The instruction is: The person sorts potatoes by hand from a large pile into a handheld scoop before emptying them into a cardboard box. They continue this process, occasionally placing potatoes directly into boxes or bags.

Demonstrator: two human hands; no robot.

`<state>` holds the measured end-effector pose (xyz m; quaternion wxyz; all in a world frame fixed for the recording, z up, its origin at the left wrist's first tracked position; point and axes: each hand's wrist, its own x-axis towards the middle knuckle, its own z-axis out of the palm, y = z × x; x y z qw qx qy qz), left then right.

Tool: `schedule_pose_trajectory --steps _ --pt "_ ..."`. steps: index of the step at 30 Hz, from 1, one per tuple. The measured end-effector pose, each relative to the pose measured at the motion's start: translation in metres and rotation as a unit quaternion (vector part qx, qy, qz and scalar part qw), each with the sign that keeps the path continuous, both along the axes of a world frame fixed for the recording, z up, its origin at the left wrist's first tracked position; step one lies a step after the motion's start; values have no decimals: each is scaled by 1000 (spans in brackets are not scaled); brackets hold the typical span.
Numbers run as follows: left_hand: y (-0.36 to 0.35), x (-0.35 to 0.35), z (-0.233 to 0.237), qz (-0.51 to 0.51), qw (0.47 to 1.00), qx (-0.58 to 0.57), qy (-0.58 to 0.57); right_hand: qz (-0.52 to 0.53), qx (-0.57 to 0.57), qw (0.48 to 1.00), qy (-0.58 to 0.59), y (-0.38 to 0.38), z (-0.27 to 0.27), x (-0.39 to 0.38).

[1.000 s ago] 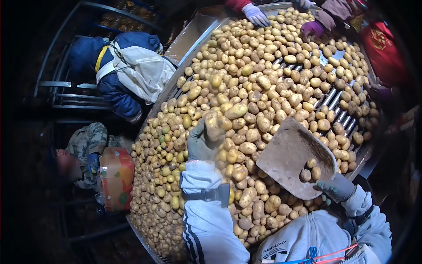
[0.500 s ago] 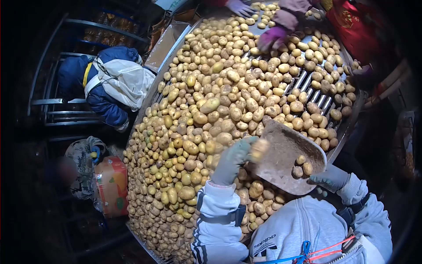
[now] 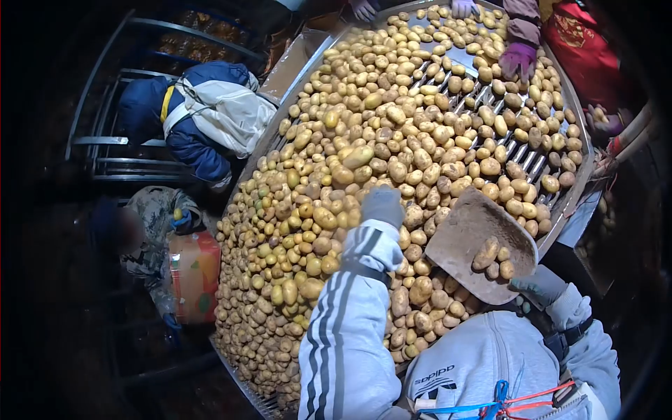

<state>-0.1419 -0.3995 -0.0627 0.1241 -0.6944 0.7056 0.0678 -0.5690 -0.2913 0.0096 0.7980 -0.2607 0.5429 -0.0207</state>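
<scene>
My left hand (image 3: 383,205), in a grey glove, reaches onto the heap of potatoes (image 3: 343,175) on the sorting table. The back of the hand faces me, and its fingers point down among the potatoes, out of sight. My right hand (image 3: 540,285), also gloved, is closed on the near right edge of a dirty, wide scoop (image 3: 462,241). The scoop rests tilted over the potatoes, its broad mouth towards the upper left. Several potatoes (image 3: 492,260) lie inside it near my right hand.
Metal rollers (image 3: 518,157) show between potatoes at the right. Across the table, a purple-gloved hand (image 3: 518,61) of another person touches potatoes. A person in blue (image 3: 199,119) bends at the left, near another person beside a cardboard box (image 3: 194,276). The table's metal rim (image 3: 570,210) runs along the right.
My left hand has moved from beside the scoop, up and left onto the heap. The potato it held is gone from view there, and a larger potato now lies in the scoop.
</scene>
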Motion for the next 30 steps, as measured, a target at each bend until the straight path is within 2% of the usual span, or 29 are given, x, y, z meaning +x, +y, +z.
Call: schedule_pose_trajectory --steps 2,3,5,8,10,11,13,14,15,18,20,21,22,23,24,26,28,29,30 --pt "-10 20 3 23 993 -17 111 5 -26 1000 5 2 -1 1" --pt "-6 22 21 115 960 2 256 9 -26 1000 8 4 -5 -2" --pt "7 30 30 127 889 66 435 18 -35 999 7 5 -4 -3" --pt "29 14 80 9 872 13 489 13 -83 996 -9 6 -10 2" --pt "38 14 90 190 799 -13 571 2 -137 990 -44 7 -19 8" --pt "41 24 79 223 825 -13 518 9 -100 994 -33 6 -14 4" --pt "52 28 60 34 942 -64 328 21 -56 998 -20 2 -1 3" --pt "59 27 48 -63 969 -88 220 25 -48 998 -19 4 -1 2" --pt "61 19 40 -104 975 -98 170 21 -55 998 -13 4 0 2" --pt "64 9 27 -92 974 -115 171 3 -62 998 0 6 -1 2" --pt "62 4 27 -47 964 -159 207 -19 -46 999 3 11 -3 -1" --pt "62 3 25 92 926 -70 358 -12 -58 998 6 12 -3 -2" --pt "61 2 23 227 842 27 489 -7 -57 998 7 14 -6 -5" --pt "54 -32 84 318 776 172 517 -1 -55 998 8 14 -10 -7" --pt "58 -38 68 228 793 150 545 8 -53 999 7 16 -13 -10" --pt "57 -53 43 92 856 47 507 5 -51 999 17 17 -10 -12" --pt "38 -69 47 63 893 -18 445 11 -84 996 31 19 -10 -14" --pt "26 -76 49 50 909 -54 410 -24 -86 996 27 22 -14 -18" --pt "19 -80 30 28 909 -99 404 -53 -88 995 19 29 -23 -23"
